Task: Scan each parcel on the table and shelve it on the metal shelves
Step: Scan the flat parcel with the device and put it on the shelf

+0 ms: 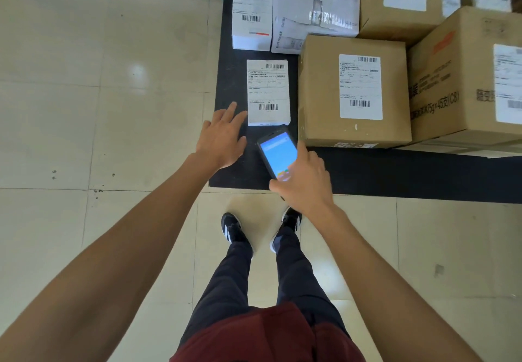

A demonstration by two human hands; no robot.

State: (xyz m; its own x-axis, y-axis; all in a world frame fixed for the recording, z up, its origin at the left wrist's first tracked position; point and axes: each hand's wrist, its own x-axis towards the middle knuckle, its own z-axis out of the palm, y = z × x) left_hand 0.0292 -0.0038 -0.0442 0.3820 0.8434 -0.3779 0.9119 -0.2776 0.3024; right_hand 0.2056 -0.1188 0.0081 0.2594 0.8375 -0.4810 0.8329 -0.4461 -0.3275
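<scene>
A dark surface fills the upper right of the frame, its near corner at the centre. On it lie parcels: one small flat white parcel near the centre, label up with two barcodes; one white box above it at the top; one crumpled grey mailer bag just right of that box; and at least four brown cardboard boxes at the right. The nearest cardboard box stands just right of the flat white parcel and bears one white label; a larger printed carton sits at the right edge, and two more boxes lie behind, blurred at the top right corner.

The left hand hovers over the surface with fingers spread and straight, its fingertips at the lower left corner of the flat white parcel; whether they touch it cannot be told. The right hand grips one handheld scanner with a lit blue screen, tilted toward that parcel, fingers curled round its lower end.

Below, two black shoes stand on the pale tiled floor.
</scene>
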